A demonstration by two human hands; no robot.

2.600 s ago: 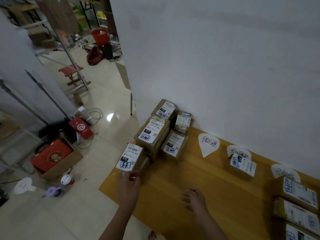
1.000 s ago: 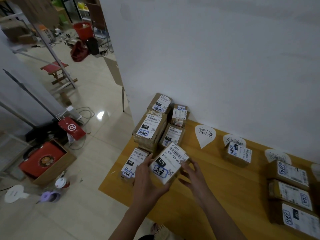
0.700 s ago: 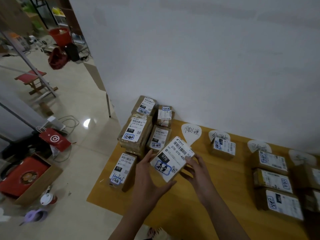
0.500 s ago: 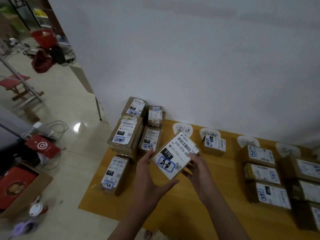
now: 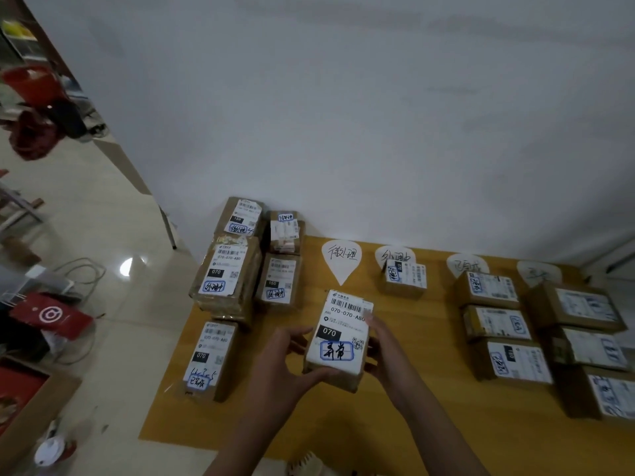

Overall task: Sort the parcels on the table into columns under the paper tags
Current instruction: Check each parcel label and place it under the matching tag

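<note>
Both my hands hold one cardboard parcel with a white label reading 070, above the wooden table. My left hand grips its left and near side. My right hand grips its right side. The parcel sits just below the first paper tag. Three more tags run rightward along the wall. One parcel lies under the second tag, three parcels under the third, three more under the fourth. Unsorted parcels are piled at the table's left end.
A lone parcel lies near the table's left front corner. The white wall backs the table. On the floor at left are a red bag, cables, an open cardboard box and a cup.
The parcel was picked from the left pile with my left hand, then taken in both hands and carried right, turning until its label faces me upright. The view panned right.
</note>
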